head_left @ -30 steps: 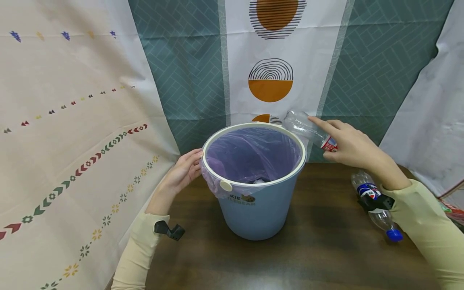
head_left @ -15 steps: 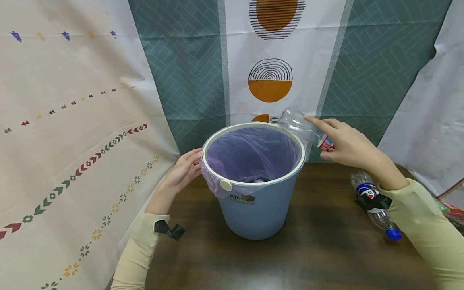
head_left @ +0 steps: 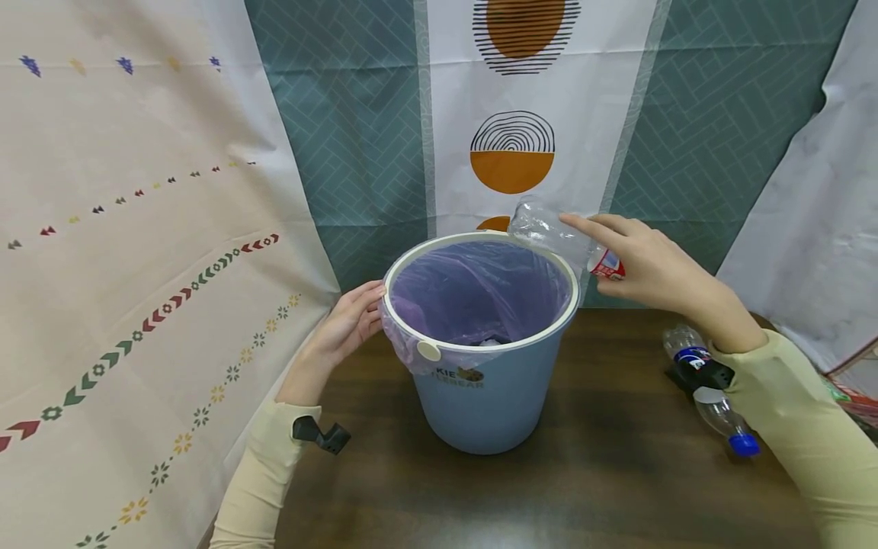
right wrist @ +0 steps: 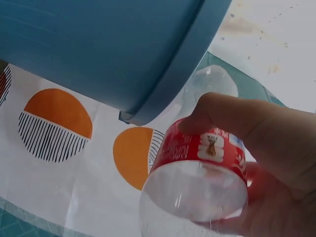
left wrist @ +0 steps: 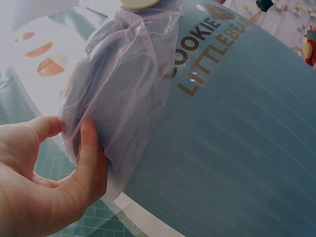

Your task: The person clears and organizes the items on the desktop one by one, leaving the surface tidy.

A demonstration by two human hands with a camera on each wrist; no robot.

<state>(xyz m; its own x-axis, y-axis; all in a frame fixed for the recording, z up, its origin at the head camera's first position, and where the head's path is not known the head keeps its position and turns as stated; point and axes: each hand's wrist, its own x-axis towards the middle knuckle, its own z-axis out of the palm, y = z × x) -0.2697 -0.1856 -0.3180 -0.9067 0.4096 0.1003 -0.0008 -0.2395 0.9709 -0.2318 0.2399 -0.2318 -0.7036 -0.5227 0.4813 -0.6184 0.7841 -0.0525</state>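
My right hand [head_left: 645,263]'s wrapped round a clear plastic bottle with a red label [head_left: 549,229], right of centre by the light-blue round plastic bin [head_left: 483,404]. Left hand [head_left: 343,324] grips its lined rim. Carrying step, I'd say; next calls for clearing the edge.

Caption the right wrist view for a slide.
Right hand gripping a red-labelled clear bottle beside a blue bin.
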